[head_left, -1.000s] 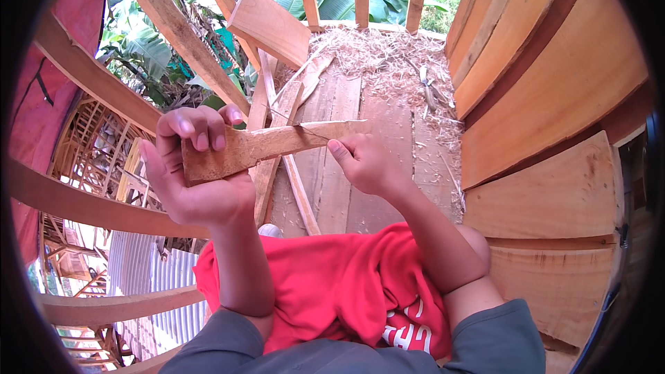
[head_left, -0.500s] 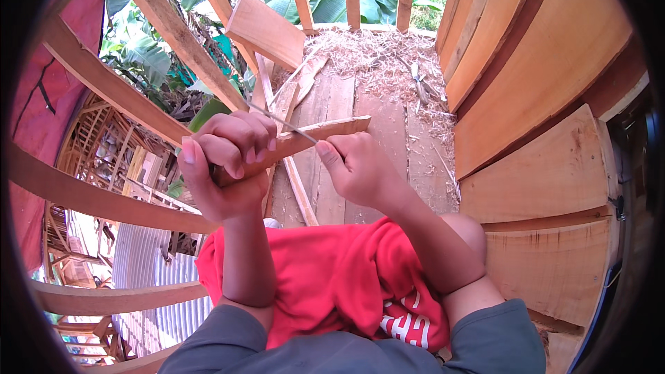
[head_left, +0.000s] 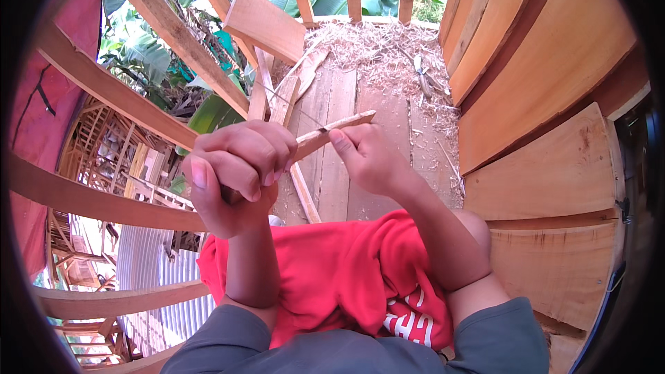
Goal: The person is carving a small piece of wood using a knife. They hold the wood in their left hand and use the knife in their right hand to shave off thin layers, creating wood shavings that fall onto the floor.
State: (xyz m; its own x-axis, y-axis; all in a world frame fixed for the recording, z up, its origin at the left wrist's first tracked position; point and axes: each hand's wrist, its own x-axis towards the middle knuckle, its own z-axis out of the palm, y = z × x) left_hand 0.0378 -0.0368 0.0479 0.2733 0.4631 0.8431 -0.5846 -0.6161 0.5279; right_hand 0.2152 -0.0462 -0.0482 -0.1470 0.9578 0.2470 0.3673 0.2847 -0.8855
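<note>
My left hand (head_left: 242, 170) is closed round a narrow strip of wood (head_left: 312, 142), which slants up to the right with its far end free. Its fingers hide the lower part of the strip. My right hand (head_left: 367, 156) is closed on a knife whose handle is hidden in the fist. The thin knife blade (head_left: 299, 108), seen nearly edge-on, runs up and left from the right thumb and crosses the strip close to its free end.
A plank floor (head_left: 339, 97) lies below, with wood shavings (head_left: 381, 45) heaped at its far end. An upright wooden block (head_left: 263, 26) and loose sticks (head_left: 282, 100) are at far left. Slatted railing (head_left: 118, 100) borders the left; board wall (head_left: 540, 166) the right. Red cloth (head_left: 325, 256) covers my lap.
The blade's crossing point has shifted along the strip toward its free end, as my right hand moved slightly up and right. My left hand has turned and now covers more of the wood.
</note>
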